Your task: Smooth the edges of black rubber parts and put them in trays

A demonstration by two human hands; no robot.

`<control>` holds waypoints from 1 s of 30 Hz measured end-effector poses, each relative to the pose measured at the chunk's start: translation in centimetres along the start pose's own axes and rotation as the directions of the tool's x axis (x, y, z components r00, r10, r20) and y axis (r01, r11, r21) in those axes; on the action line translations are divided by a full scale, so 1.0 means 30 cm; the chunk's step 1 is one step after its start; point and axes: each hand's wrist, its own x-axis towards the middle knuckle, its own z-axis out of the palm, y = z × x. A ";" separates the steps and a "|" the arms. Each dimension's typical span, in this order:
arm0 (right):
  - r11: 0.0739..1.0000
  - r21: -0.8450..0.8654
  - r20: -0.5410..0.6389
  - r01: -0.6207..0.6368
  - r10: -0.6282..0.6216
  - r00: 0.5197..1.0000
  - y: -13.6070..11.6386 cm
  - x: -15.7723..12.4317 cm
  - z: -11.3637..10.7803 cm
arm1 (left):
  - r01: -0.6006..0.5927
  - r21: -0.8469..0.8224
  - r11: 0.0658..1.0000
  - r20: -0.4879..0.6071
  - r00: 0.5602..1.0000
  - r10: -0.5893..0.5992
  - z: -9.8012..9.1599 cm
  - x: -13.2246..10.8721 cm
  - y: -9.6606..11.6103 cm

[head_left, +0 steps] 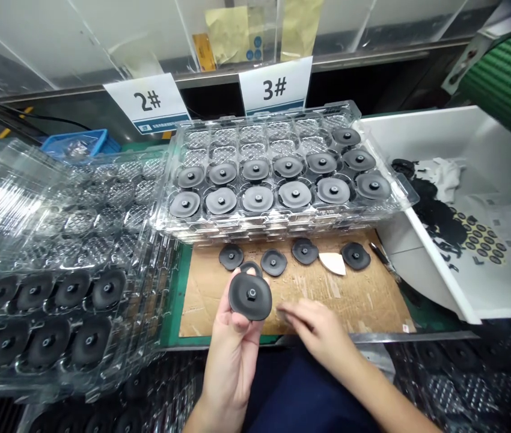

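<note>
My left hand (232, 349) holds a round black rubber disc (250, 296) upright by its edge, just above the near end of a brown cardboard sheet (354, 300). My right hand (316, 328) hovers over the cardboard beside it, fingers blurred and pointing left toward the disc. Several more black discs (274, 263) lie loose in a row on the cardboard, with a white wedge-shaped scrap (333, 263) among them. Behind them a stack of clear plastic trays (278, 174) holds two full rows of discs and a few more.
A clear tray stack (52, 313) at left holds more discs. A white bin (472, 198) at right holds black scraps and sticker sheets. Signs reading 2# (147, 102) and 3# (275, 88) stand at the back, by a blue bin (79, 144). More trays lie near my lap.
</note>
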 end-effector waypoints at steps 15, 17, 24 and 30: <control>0.954 -0.076 -0.228 0.290 -0.300 0.926 -0.246 0.018 -0.180 | -0.087 0.081 0.993 -0.043 0.995 0.091 0.028 -0.028 -0.005; 0.931 -0.082 -0.163 0.357 -0.366 0.916 -0.272 0.013 -0.178 | -0.079 0.078 0.994 -0.059 0.995 0.083 0.026 -0.039 -0.008; 0.934 -0.071 -0.153 0.351 -0.357 0.921 -0.265 0.008 -0.189 | -0.049 0.062 0.997 -0.059 0.997 0.053 0.022 -0.041 -0.010; 0.966 -0.029 -0.147 0.256 -0.258 0.955 -0.281 0.016 -0.203 | -0.092 0.039 0.995 -0.057 0.994 0.094 0.023 -0.034 -0.009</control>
